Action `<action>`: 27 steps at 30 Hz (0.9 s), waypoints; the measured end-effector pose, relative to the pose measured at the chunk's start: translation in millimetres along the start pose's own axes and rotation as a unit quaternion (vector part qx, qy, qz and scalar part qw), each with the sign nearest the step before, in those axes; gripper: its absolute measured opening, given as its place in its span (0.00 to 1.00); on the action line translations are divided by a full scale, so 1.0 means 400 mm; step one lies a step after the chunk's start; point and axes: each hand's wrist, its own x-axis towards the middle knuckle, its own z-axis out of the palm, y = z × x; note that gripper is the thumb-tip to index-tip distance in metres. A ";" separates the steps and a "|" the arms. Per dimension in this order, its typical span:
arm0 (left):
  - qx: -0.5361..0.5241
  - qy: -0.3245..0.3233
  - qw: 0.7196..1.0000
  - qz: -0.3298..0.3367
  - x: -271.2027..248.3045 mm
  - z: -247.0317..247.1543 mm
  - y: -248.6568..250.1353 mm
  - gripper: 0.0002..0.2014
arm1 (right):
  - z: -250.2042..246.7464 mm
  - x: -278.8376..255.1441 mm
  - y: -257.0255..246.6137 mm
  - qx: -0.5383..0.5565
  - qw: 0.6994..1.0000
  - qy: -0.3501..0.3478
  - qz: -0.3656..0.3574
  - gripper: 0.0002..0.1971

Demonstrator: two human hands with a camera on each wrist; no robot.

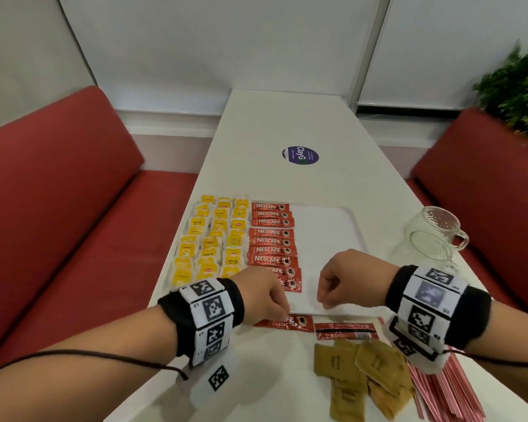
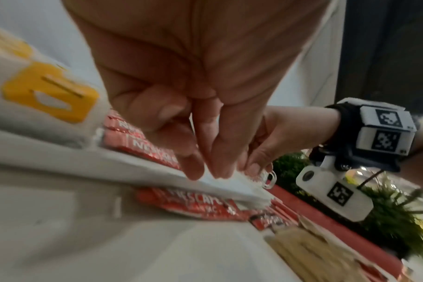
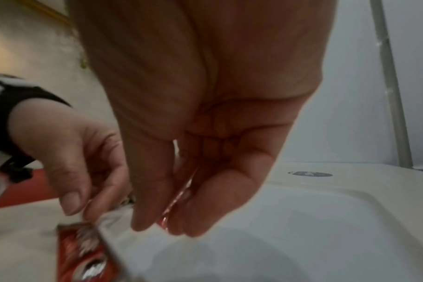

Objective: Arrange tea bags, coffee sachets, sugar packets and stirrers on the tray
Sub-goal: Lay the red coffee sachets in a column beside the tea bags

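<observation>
A white tray (image 1: 326, 236) holds rows of yellow tea bags (image 1: 211, 242) on its left and a column of red coffee sachets (image 1: 272, 242) beside them. My left hand (image 1: 282, 309) reaches down at the tray's near rim. Its thumb and fingertips pinch the end of a red coffee sachet (image 1: 284, 322) that lies flat on the table. Over the tray's near bare part, my right hand (image 1: 325, 301) is curled, pinching another red sachet (image 3: 179, 194) edge-on. The head view hides that one.
In front of the tray lie a sachet turned back-side up (image 1: 345, 330), several brown sugar packets (image 1: 360, 370) and a pile of red stirrers (image 1: 439, 391). A glass mug jar (image 1: 433, 236) stands right of the tray. Red benches flank the narrow white table (image 1: 287, 117).
</observation>
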 end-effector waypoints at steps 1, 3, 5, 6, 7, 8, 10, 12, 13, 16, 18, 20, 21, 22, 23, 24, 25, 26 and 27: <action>0.030 -0.010 0.999 0.003 0.000 0.008 0.009 0.07 | 0.012 -0.014 0.004 -0.025 1.000 -0.009 0.000 0.02; 0.083 -0.008 0.997 0.002 0.001 0.020 0.022 0.08 | 0.034 -0.032 0.006 -0.067 0.998 -0.014 0.003 0.04; 0.122 0.004 0.992 -0.002 0.000 0.031 0.033 0.08 | 0.050 -0.050 0.008 -0.094 0.995 -0.010 0.008 0.07; 0.145 0.010 0.989 0.000 -0.001 0.036 0.037 0.08 | 0.056 -0.057 0.007 -0.103 0.995 -0.009 0.009 0.08; 0.168 0.013 0.986 0.003 -0.002 0.041 0.040 0.08 | 0.061 -0.063 0.006 -0.108 0.994 -0.009 0.009 0.10; 0.188 0.018 0.982 0.007 -0.005 0.046 0.045 0.09 | 0.065 -0.067 0.004 -0.112 0.994 -0.008 0.009 0.11; 0.224 0.026 0.974 0.016 -0.009 0.054 0.051 0.11 | 0.073 -0.074 0.000 -0.126 0.992 -0.001 0.005 0.12; 0.262 0.027 0.964 0.018 -0.013 0.063 0.055 0.12 | 0.080 -0.077 -0.005 -0.157 0.987 0.010 -0.004 0.13; 0.282 0.024 0.959 0.016 -0.013 0.067 0.057 0.13 | 0.083 -0.078 -0.009 -0.177 0.984 0.017 -0.010 0.14; 0.347 0.021 0.937 0.017 -0.011 0.083 0.063 0.12 | 0.089 -0.081 -0.019 -0.233 0.972 0.030 -0.031 0.13; 0.381 0.026 0.924 0.016 -0.012 0.091 0.066 0.12 | 0.093 -0.080 -0.024 -0.273 0.960 0.034 -0.050 0.13; 0.403 0.028 0.915 0.019 -0.014 0.096 0.067 0.12 | 0.098 -0.078 -0.025 -0.303 0.950 0.039 -0.066 0.14; 0.406 0.030 0.913 0.023 -0.014 0.097 0.066 0.12 | 0.099 -0.078 -0.025 -0.303 0.950 0.043 -0.071 0.14; 0.403 0.035 0.914 0.026 -0.016 0.096 0.065 0.12 | 0.097 -0.079 -0.024 -0.290 0.953 0.050 -0.074 0.14; 0.394 0.044 0.918 0.029 -0.018 0.092 0.063 0.12 | 0.091 -0.080 -0.021 -0.264 0.959 0.063 -0.076 0.14; 0.378 0.056 0.924 0.032 -0.022 0.084 0.062 0.12 | 0.082 -0.082 -0.016 -0.224 0.969 0.079 -0.073 0.14; 0.354 0.072 0.932 0.037 -0.025 0.073 0.060 0.11 | 0.069 -0.082 -0.010 -0.167 0.979 0.099 -0.066 0.13; 0.326 0.091 0.940 0.042 -0.029 0.058 0.058 0.10 | 0.054 -0.081 -0.002 -0.094 0.986 0.123 -0.055 0.12; 0.291 0.106 0.950 0.045 -0.033 0.041 0.056 0.08 | 0.037 -0.076 0.008 -0.007 0.988 0.151 -0.041 0.11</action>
